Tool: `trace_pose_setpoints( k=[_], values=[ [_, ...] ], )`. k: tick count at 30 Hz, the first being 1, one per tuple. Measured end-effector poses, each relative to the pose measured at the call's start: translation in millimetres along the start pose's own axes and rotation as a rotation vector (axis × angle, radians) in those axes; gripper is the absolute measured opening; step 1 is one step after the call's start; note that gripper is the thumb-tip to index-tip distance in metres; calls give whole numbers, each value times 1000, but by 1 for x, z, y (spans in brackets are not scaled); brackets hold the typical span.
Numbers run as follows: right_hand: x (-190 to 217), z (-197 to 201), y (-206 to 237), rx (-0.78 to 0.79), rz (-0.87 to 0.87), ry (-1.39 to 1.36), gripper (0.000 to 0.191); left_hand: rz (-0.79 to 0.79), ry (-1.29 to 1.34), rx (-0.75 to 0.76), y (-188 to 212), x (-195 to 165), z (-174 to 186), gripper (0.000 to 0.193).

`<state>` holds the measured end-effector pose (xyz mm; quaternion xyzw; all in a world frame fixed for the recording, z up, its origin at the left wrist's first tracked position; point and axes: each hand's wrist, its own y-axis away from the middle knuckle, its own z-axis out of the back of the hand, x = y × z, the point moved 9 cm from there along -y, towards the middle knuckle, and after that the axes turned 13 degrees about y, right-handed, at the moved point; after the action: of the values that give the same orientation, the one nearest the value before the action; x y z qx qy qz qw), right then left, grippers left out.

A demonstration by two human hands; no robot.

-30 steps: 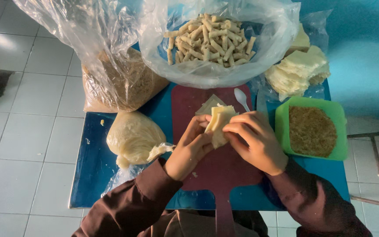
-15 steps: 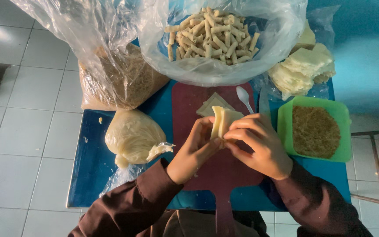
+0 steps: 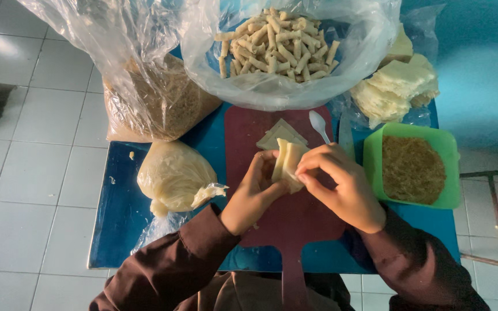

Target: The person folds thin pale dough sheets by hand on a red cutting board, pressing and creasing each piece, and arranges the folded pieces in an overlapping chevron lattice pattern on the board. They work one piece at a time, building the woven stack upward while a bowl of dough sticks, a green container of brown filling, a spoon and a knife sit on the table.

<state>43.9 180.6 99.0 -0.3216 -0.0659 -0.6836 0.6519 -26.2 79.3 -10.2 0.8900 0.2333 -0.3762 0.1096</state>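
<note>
Both hands meet over the middle of a dark red cutting board [image 3: 283, 219] that lies on a blue table [image 3: 116, 219]. Between them is a pale folded wrapper [image 3: 286, 164], held up off the board. Its long axis runs roughly from 12 to 6 o'clock, tilted a little toward 1 o'clock at the top, and its upper end points away from the person toward the big bag at 12 o'clock.

The left hand [image 3: 255, 196] comes in from 7 o'clock; its fingers are curled closed against the left edge of the wrapper, the thumb pressing on its lower part. The right hand [image 3: 341, 187] comes in from 5 o'clock; its fingers are bent and pinched onto the right edge of the wrapper, fingertips touching it. Both hands have hold of the same piece.

Just beyond the wrapper, at 12 o'clock on the board, a flat wrapper sheet [image 3: 280, 135] lies with a white spoon [image 3: 319, 124] beside it at 1 o'clock. At 3 o'clock stands a green container [image 3: 376, 167] of brownish shredded filling. At 1 to 2 o'clock a stack of pale sheets [image 3: 399, 86] sits in clear plastic. At 12 o'clock a clear bag of finished rolls [image 3: 278, 49] stands open. At 10 o'clock is a bag of crumbs [image 3: 157, 103], and at 9 o'clock a tied bag of pale yellow stuff [image 3: 171, 175], near the left hand but not touching it.
</note>
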Motion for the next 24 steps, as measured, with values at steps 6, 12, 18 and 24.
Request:
trace_pose_setpoints(
  k=[6, 12, 18, 24],
  values=[
    [-64, -14, 15, -19, -472, -729, 9, 114, -23, -111, 0, 16, 22, 42],
    [-95, -6, 24, -217, -538, -1190, 7, 166, 45, -108, 0, 29, 29, 34],
    [-63, 23, 26, -321, -417, -427, 9, 519, 351, -279, 11, 53, 25, 40],
    [18, 10, 6, -101, 124, 216, 5, 331, 67, -76, 2, 28, 8, 44]
  ],
)
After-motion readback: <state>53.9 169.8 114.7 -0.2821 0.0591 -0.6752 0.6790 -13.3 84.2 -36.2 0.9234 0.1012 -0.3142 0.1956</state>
